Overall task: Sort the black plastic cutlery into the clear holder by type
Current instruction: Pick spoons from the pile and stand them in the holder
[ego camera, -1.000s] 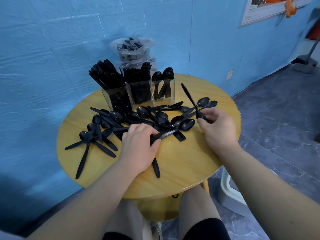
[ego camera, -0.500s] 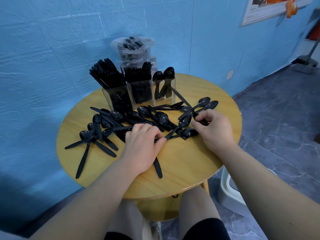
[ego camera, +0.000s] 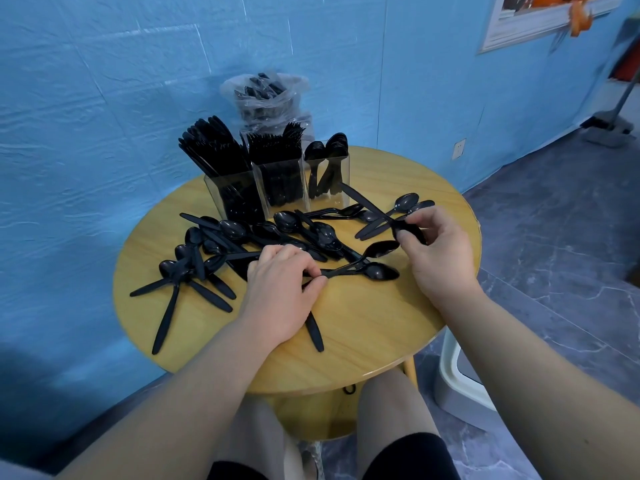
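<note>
The clear holder (ego camera: pixel 277 188) stands at the back of the round wooden worktop (ego camera: pixel 363 323), and its three compartments are the landmark here. The compartment farthest left is packed with black knives (ego camera: pixel 211 147), handles down; the middle one is crammed with forks (ego camera: pixel 277 143), tines up; the one on the right holds only a few spoons (ego camera: pixel 329 157), bowls up. Behind the holder sits a clear plastic bag (ego camera: pixel 266 95) with more black cutlery inside. In front of the holder a loose heap of black spoons (ego camera: pixel 249 237) spreads over the worktop, some lying well to its left. The left hand (ego camera: pixel 280 292) rests in front of the holder, its grip pinching the handle of a spoon (ego camera: pixel 377 271) whose bowl points right. The right hand (ego camera: pixel 436 251), in front and to the right of the holder, pinches the end of a long black utensil (ego camera: pixel 363 202) that slants up toward the spoon compartment
</note>
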